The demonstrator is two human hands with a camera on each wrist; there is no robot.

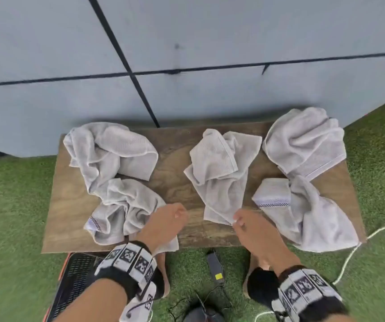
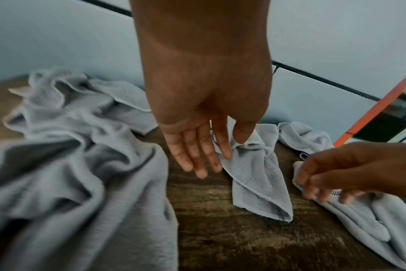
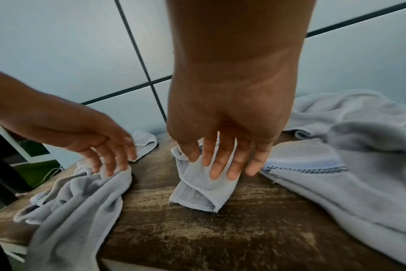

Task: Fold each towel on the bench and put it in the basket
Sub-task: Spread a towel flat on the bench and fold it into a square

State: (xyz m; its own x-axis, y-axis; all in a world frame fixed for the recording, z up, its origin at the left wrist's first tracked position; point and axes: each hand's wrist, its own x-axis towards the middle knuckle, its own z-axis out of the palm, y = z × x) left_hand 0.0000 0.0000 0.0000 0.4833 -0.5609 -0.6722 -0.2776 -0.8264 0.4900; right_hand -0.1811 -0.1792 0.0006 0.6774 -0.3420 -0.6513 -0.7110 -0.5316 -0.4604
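Note:
Several crumpled pale grey towels lie on the wooden bench [image 1: 173, 182]. The middle towel [image 1: 219, 173] points a near corner toward me. My right hand [image 1: 238, 220] hovers at that corner with its fingers spread and nearly straight [image 3: 218, 165]; it holds nothing. My left hand [image 1: 182, 214] floats over bare wood beside the near-left towel [image 1: 121, 205], fingers straight [image 2: 211, 155] and empty. A striped-hem towel [image 1: 307, 212] lies right of my right hand. The black mesh basket [image 1: 75, 275] with an orange rim stands on the grass under the bench's near-left corner.
A pale panelled wall [image 1: 187, 31] stands right behind the bench. Two more towels lie at the far left [image 1: 110, 149] and far right [image 1: 303, 142]. On the green turf near my bare feet are a black device [image 1: 214, 266] and a white cord [image 1: 349, 252].

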